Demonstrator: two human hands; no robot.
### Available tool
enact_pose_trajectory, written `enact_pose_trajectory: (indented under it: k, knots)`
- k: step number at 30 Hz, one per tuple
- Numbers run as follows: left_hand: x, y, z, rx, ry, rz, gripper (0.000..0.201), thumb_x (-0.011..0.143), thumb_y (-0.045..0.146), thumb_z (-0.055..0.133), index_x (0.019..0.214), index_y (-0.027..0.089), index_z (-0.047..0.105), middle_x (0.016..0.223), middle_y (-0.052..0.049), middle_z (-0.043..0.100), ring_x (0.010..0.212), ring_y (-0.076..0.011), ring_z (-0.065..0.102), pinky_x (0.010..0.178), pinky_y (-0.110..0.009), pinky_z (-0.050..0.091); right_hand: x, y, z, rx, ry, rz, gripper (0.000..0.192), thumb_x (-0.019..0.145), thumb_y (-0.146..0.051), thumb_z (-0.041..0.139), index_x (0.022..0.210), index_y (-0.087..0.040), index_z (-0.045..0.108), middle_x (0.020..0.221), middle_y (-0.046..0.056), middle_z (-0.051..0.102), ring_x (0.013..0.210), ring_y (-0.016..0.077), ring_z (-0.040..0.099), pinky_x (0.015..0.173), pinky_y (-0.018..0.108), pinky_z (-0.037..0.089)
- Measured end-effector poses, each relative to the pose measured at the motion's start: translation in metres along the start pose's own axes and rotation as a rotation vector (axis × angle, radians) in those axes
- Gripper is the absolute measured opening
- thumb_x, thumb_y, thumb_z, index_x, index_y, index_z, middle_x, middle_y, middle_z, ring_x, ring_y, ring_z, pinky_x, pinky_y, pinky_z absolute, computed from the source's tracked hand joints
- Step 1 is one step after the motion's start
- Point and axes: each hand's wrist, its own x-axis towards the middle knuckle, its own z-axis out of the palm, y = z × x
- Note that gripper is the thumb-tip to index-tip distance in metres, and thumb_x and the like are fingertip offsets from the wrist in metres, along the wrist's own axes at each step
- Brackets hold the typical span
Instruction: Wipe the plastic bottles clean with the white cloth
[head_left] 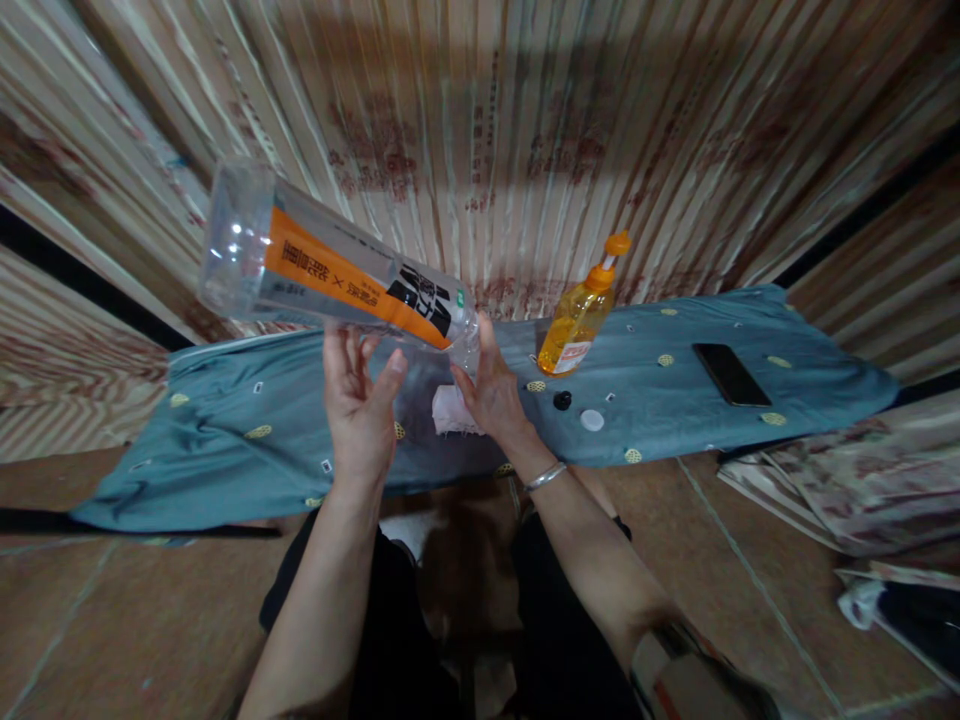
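Observation:
A large clear plastic bottle with an orange and black label is held tilted above the cloth, its base up at the left and its neck lower at the right. My right hand is closed around the neck. Under the bottle's middle, my left hand is open, thumb apart and palm up; its fingertips are partly hidden by the bottle, so I cannot tell whether they touch it. A folded pale pink cloth lies below, partly behind my right hand.
A narrow table with a blue-green cloth stretches in front of me. To the right stand a pump bottle of orange liquid, a small black cap, a white disc and a black phone. Patterned curtains hang behind.

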Motion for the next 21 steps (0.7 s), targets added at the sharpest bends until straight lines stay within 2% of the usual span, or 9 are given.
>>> enact_pose_trajectory:
  k: [8,18,21]
  knots:
    - [0.0010,0.0019,0.0006,-0.002,-0.011,-0.014,0.071,0.081,0.047,0.089,0.144,0.046,0.059,0.164,-0.003,0.048,0.160,-0.0316,0.039,0.133,-0.059,0.031,-0.0011,0.0047,0.0009,0.016,0.010,-0.034,0.085,0.110,-0.037,0.045,0.173,-0.024,-0.011,0.176,0.015,0.035,0.161,0.0272,0.040,0.131,0.052,0.041]
    - [0.0011,0.0023,0.0017,-0.005,-0.007,0.004,0.072,0.079,0.047,0.091,0.144,0.046,0.060,0.163,-0.003,0.049,0.161,-0.0328,0.037,0.134,-0.060,0.030,-0.0003,0.0007,-0.0003,0.001,-0.005,-0.013,0.081,0.110,-0.037,0.043,0.172,-0.018,-0.004,0.175,0.019,0.036,0.160,0.0275,0.042,0.131,0.052,0.040]
    - [0.0012,0.0015,0.0015,0.015,-0.009,0.003,0.073,0.079,0.049,0.090,0.145,0.046,0.059,0.166,-0.002,0.047,0.162,-0.0323,0.035,0.134,-0.059,0.031,0.0001,-0.0015,-0.0021,-0.002,-0.019,0.002,0.080,0.109,-0.037,0.045,0.172,-0.019,-0.002,0.174,0.018,0.038,0.160,0.0279,0.042,0.131,0.052,0.040]
